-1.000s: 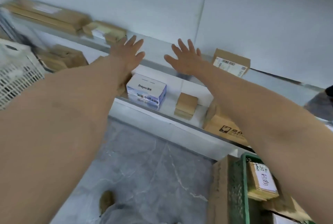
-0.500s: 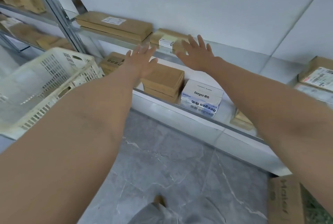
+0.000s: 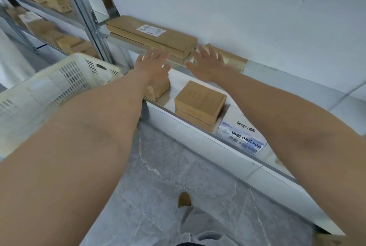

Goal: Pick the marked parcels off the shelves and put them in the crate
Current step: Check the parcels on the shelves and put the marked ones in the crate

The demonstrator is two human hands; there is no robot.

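My left hand (image 3: 153, 64) and right hand (image 3: 208, 66) hover empty, fingers spread, just before the long labelled parcel (image 3: 152, 36) on its shelf (image 3: 265, 71). This looks like the reach. Next I should grip the parcel and swing it to the white crate (image 3: 59, 81) left of it.

Grey trousers (image 3: 200, 224), tan shoe (image 3: 184, 199)

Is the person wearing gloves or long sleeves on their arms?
No. The left hand and the right hand are both bare, with no gloves. No watch or band shows at the wrists, and no sleeve shows anywhere up to the picture's edge.
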